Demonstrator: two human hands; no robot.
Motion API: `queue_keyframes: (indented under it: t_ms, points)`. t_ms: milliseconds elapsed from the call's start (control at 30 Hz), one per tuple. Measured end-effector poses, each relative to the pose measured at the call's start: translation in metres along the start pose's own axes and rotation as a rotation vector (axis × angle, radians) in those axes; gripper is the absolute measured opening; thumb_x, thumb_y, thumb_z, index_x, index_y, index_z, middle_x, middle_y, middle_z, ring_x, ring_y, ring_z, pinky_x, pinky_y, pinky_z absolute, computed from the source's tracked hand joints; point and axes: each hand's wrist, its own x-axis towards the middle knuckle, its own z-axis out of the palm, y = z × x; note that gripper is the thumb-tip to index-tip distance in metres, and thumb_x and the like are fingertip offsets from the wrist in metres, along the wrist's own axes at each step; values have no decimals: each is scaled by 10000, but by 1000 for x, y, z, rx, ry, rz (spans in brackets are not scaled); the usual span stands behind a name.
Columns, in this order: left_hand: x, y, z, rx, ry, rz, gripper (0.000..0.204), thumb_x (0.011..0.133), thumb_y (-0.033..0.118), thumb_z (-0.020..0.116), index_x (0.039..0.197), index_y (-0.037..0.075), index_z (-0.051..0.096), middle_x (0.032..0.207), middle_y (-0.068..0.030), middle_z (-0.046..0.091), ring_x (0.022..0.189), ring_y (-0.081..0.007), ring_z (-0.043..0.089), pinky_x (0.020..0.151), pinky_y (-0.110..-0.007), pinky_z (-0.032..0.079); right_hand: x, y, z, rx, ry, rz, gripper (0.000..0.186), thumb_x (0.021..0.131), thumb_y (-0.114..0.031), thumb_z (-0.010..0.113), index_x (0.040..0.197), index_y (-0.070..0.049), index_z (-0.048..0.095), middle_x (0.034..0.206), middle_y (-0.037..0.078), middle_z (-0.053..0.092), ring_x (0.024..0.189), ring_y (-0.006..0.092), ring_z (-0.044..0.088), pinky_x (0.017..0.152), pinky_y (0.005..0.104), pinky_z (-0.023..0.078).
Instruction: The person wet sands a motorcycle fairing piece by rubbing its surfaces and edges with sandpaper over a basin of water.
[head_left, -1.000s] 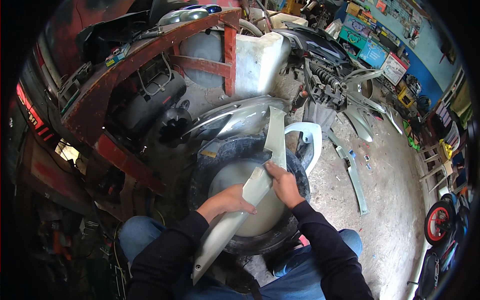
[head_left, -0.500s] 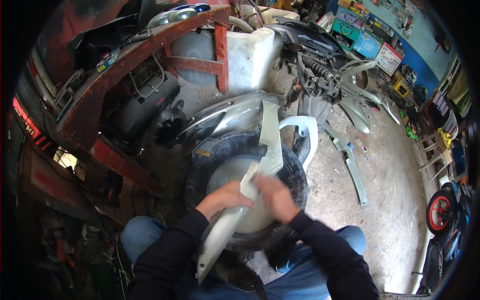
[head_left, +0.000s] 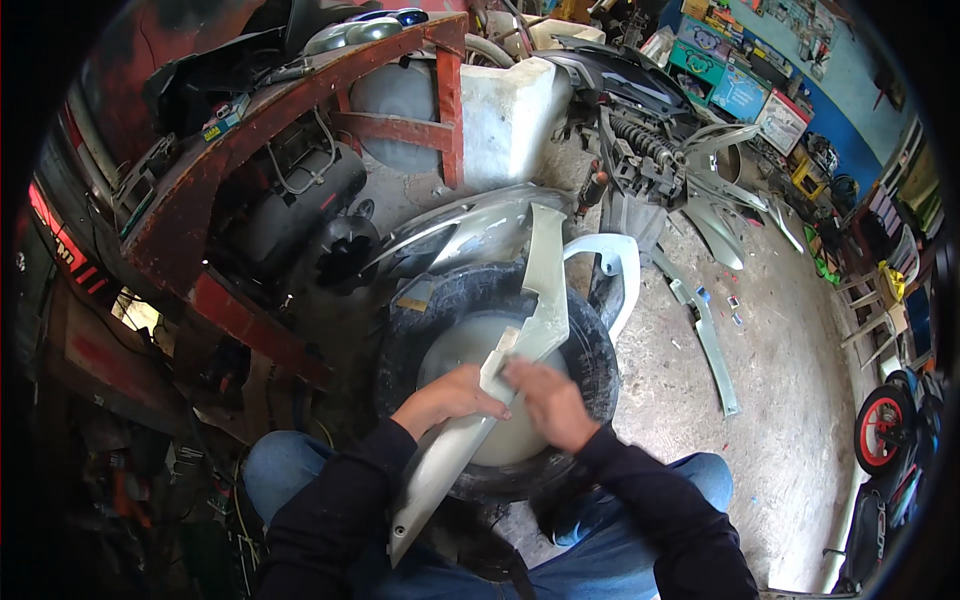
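Note:
A long pale grey-green motorcycle body panel (head_left: 545,270) slants over a black basin (head_left: 597,375) of cloudy whitish water (head_left: 445,345). Its lower end rests toward my lap, and its upper end reaches past the basin's far rim. My left hand (head_left: 458,393) is closed round the panel's middle, thumb across the top. Against the panel's right edge, just above that thumb, my right hand (head_left: 545,400) presses with bent fingers. Something small and dark shows at its fingertips, too blurred to name.
Silvery fairing parts (head_left: 480,235) lie beyond the basin, beside a white curved grab rail (head_left: 625,275). A narrow panel strip (head_left: 712,355) is on the concrete floor to the right. A red wooden bench (head_left: 240,125) stands left; a stripped motorcycle (head_left: 640,150) stands at the back.
My right hand has shifted slightly left and down along the panel, its fingers now against the panel's edge. My left hand keeps its hold. The whole view has shifted a little.

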Motion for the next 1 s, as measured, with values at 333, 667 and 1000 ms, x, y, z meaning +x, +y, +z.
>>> queue_keyframes:
  t_ms: [333, 667, 1000]
  points:
    - [8, 0, 7, -77, -38, -66, 555, 734, 36, 825, 1252, 12, 627, 1132, -95, 701, 1046, -179, 645, 920, -340, 503, 10, 28, -1, -32, 18, 130, 440, 805, -4, 605, 1242, 39, 632, 1288, 206, 642, 1246, 368, 594, 1076, 434, 462]
    - [-3, 15, 3, -230, -64, -228, 617, 805, 82, 796, 1365, -12, 556, 1143, -68, 686, 1014, -148, 649, 882, -306, 514, 1, 34, 3, 87, 19, 307, 460, 813, 81, 527, 1253, 27, 653, 1338, 251, 605, 1295, 380, 558, 1120, 426, 431]
    - [-48, 2, 10, 12, -169, -72, 939, 756, 243, 860, 1516, -8, 368, 1328, -158, 608, 1186, -240, 588, 991, -334, 470, -4, 28, 7, -8, -60, 201, 509, 809, 51, 552, 1312, 4, 616, 1368, 240, 592, 1309, 391, 541, 1124, 440, 422]
